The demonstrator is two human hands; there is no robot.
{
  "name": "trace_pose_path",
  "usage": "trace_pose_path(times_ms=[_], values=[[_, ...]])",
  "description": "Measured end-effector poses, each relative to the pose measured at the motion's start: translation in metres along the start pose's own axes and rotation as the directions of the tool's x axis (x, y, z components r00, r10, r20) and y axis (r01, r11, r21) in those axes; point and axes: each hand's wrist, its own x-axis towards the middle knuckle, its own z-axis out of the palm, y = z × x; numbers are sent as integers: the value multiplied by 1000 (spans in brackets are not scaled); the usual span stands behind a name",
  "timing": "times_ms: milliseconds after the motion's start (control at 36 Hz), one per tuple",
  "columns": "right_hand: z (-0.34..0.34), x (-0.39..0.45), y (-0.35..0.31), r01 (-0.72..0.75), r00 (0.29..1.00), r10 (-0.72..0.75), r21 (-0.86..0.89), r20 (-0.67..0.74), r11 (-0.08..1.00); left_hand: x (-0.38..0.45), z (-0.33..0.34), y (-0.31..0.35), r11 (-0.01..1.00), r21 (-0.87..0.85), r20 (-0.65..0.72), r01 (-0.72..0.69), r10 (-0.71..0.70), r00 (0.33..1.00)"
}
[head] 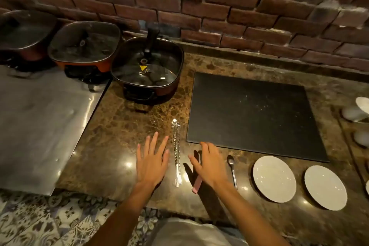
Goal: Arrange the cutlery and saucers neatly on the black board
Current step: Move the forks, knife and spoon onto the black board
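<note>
Hands hover flat over the counter — left hand (pixel 152 161) and right hand (pixel 207 163) both spread, grasping nothing. Twisted-handle cutlery (pixel 177 154) lies between them; black board (pixel 253 114) and two saucers (pixel 274 178) sit right.

Glossy brown marble counter (pixel 123 146), matt black board (pixel 249 114) with fine speckles, shiny twisted metal skewers (pixel 177 154), polished metal spoon (pixel 232 168), smooth glazed white saucers (pixel 274 178), rough brick wall (pixel 219 0), brushed steel sheet (pixel 44 126), glass pot lids (pixel 146 66)

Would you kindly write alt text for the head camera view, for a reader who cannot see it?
Two open bare hands, left hand and right hand, hover over a brown stone counter beside an empty black board. Twisted metal cutlery lies between them, a pink-handled knife under the right hand, then a spoon and two white saucers.
</note>
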Motion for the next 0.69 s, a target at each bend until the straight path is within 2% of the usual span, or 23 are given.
trace_pose_path(times_ms=[56, 111, 194, 306, 389, 444, 556, 694], values=[[5, 12, -8, -26, 996, 16, 114, 86, 993, 6, 0, -5, 1000, 21, 39, 15, -16, 999], [10, 25, -17, -46, 985, 20, 147, 174, 988, 9, 9, -12, 999, 16, 57, 29, -30, 998], [20, 47, -29, -71, 970, 28, 170, 240, 983, 12, 20, -22, 999, 43, 106, 29, -33, 994], [27, 73, -38, -154, 935, 94, 151, 343, 977, 20, 36, -32, 996, 85, 242, 39, -58, 968], [30, 88, -41, -207, 897, 136, 128, 421, 970, 21, 42, -32, 987, 156, 267, 28, -69, 961], [33, 96, -44, -226, 883, 153, 115, 443, 967, 22, 41, -30, 990, 129, 248, 52, -83, 965], [37, 104, -55, -224, 877, 167, 76, 451, 972, 32, 47, -34, 990, 141, 234, 12, -45, 971], [41, 110, -65, -241, 874, 194, 49, 445, 969, 44, 40, -30, 986, 164, 271, 1, -46, 961]])
